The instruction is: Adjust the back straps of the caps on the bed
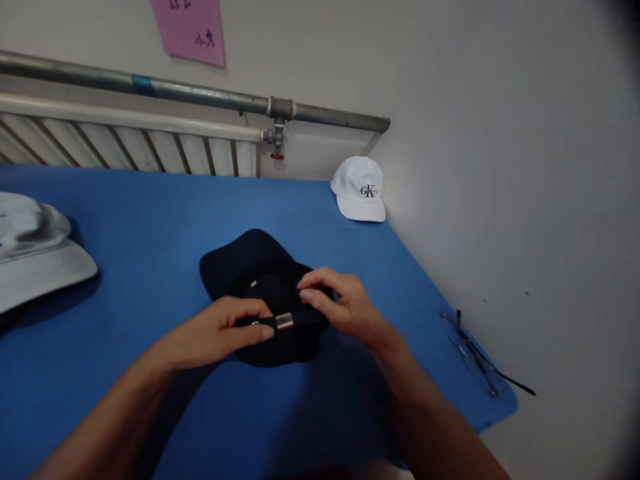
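A dark baseball cap (245, 257) lies on the blue tabletop, its brim toward the far left and its open underside facing me. Across its back runs an adjusting strap with a shiny metal buckle (284, 321). My left hand (225, 330) pinches the strap just left of the buckle, thumb in front and fingers behind. At the cap's right side, my right hand (345, 300) has thumb and index finger closed at the cap's edge, beside the strap's right end. Exactly what lies between those right fingertips is hard to make out.
A white cap (359, 190) with black letters sits in the far right corner by the wall. At the left edge lies a light grey cap (45, 253). Eyeglasses (473, 353) rest along the right edge. Behind the blue table (165, 213) are a radiator (145, 147) and a metal pipe (200, 92).
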The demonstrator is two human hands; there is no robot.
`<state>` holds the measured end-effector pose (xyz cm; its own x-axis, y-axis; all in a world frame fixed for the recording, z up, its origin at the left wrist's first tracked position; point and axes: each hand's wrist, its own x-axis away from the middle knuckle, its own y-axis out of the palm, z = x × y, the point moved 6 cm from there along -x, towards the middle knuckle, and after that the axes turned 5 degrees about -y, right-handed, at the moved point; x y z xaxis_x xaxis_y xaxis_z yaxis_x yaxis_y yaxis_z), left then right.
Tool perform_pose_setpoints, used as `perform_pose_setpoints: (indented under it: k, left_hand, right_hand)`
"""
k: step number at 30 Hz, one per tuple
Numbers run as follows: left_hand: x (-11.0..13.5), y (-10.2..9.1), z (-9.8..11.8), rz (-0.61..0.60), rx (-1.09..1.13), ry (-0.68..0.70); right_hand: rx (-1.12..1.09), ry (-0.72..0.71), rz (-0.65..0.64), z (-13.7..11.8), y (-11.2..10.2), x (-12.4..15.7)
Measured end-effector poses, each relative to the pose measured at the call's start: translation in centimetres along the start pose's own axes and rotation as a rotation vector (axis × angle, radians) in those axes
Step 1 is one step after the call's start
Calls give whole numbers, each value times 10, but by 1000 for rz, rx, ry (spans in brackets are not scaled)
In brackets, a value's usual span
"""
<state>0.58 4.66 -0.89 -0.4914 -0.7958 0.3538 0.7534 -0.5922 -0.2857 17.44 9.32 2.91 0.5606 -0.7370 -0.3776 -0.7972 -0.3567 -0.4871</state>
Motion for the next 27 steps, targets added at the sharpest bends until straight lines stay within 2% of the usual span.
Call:
perform_pose_setpoints:
  k: [2,7,10,14,17,24,27]
  left_hand:
    - [0,0,0,-4,27,0]
    - [-2,4,-1,-12,13,-14]
    - [-3,5,0,-26,33,18]
    - [-1,15,2,-131,104,40]
    - [-2,23,3,-183,152,33]
    - [-6,16,2,-7,112,-30]
    - [-8,12,-1,60,164,-48]
  right_hand:
    - [-1,-21,27,-1,-1,0]
    - [87,-102,-3,-6,8,1]
    - [126,-116,36,-4,9,2]
    - [172,-80,154,6,4,1]
    - [175,-53,184,15,3,0]
    - [133,-74,270,11,-5,1]
    - [122,-62,305,8,-9,1]
